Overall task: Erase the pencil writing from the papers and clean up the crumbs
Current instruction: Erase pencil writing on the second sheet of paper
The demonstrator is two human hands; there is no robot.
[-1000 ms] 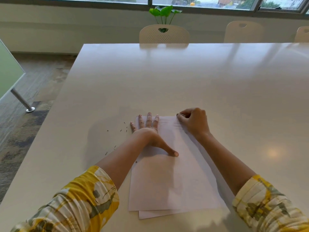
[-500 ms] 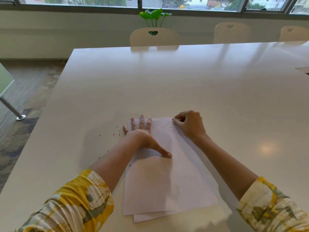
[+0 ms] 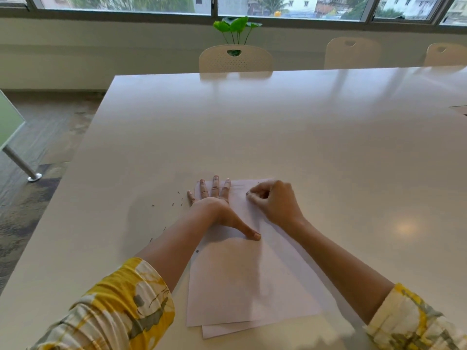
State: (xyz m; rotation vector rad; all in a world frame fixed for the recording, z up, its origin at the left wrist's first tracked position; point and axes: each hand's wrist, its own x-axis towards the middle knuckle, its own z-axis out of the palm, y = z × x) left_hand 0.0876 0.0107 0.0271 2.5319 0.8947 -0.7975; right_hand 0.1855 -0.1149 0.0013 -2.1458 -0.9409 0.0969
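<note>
- Lying near the desk's (image 3: 278, 127) front edge is a small stack of white papers (image 3: 242, 281), the top sheet slightly askew over the one below, whose corner shows at the bottom.
- The left hand (image 3: 214, 205) rests flat on the far left corner of the top sheet, fingers straight and spread toward the far edge, thumb stretched out to the right and pressing on the page.
- The little finger reaches off the paper's left edge onto the bare desk.
- The right hand (image 3: 275, 200) sits on the far right part of the same sheet, fingers curled and pressed together at the tips; they seem to pinch something small against the paper, but I cannot tell what it is.
- Dark crumbs (image 3: 177, 202) lie scattered on the desk just left of the papers, with a few more nearer the left forearm.
- A small dark dot (image 3: 197, 251) marks the top sheet's left margin.
- Both forearms are bare, with yellow patterned sleeves (image 3: 118, 311) at the elbows.
- Beyond the desk's far edge stand pale chairs (image 3: 236, 59), and a green plant (image 3: 236, 26) rises behind the middle one under the window.
</note>
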